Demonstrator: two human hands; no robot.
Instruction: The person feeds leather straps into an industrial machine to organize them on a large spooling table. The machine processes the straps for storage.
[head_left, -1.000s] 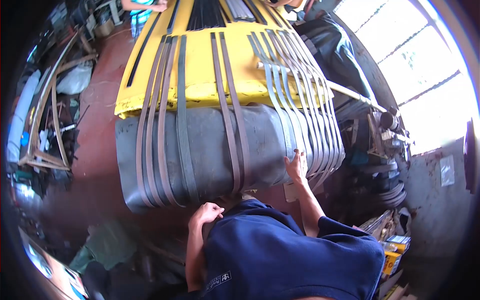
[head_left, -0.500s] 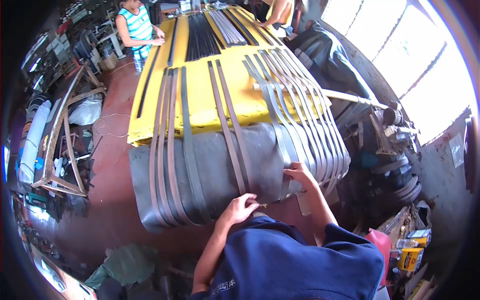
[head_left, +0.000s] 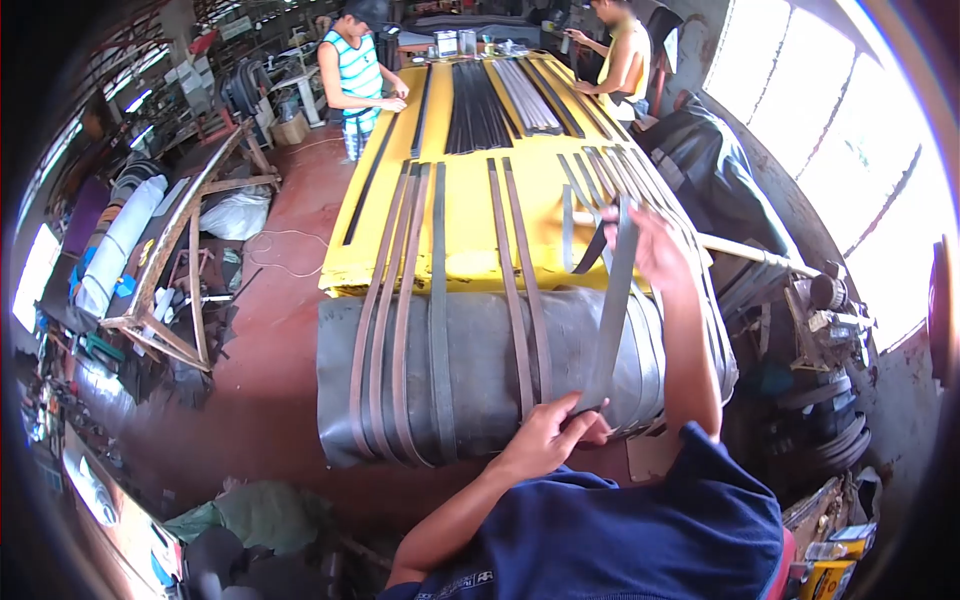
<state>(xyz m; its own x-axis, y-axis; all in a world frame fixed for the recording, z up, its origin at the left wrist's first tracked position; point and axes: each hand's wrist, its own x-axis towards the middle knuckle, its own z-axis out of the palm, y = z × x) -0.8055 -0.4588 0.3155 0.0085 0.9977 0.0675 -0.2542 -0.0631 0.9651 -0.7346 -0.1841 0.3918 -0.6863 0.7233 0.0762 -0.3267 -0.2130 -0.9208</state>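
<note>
A long dark grey strap (head_left: 614, 320) is stretched between my two hands, raised off the table's near end. My right hand (head_left: 650, 245), slightly blurred, grips its upper part, with a loose length looping down to the left. My left hand (head_left: 550, 435) pinches the strap lower down, in front of the dark sheet (head_left: 475, 350) that covers the rounded near end. Several grey straps (head_left: 650, 340) lie draped to the right. Further left hang a dark strap (head_left: 440, 310) and several brown straps (head_left: 515, 290), their far ends resting on the yellow tabletop (head_left: 460, 220).
Bundles of black strips (head_left: 478, 110) and grey strips (head_left: 525, 95) lie farther up the table. A person in a striped top (head_left: 358, 75) stands at the far left side, another person (head_left: 622, 60) at the far right. A pale pole (head_left: 760, 254) juts out right; a wooden frame (head_left: 195, 260) stands left.
My right hand has risen and moved forward from the covered edge, lifting a strap. My left hand now holds that strap too. The view has shifted, showing more of the far end.
</note>
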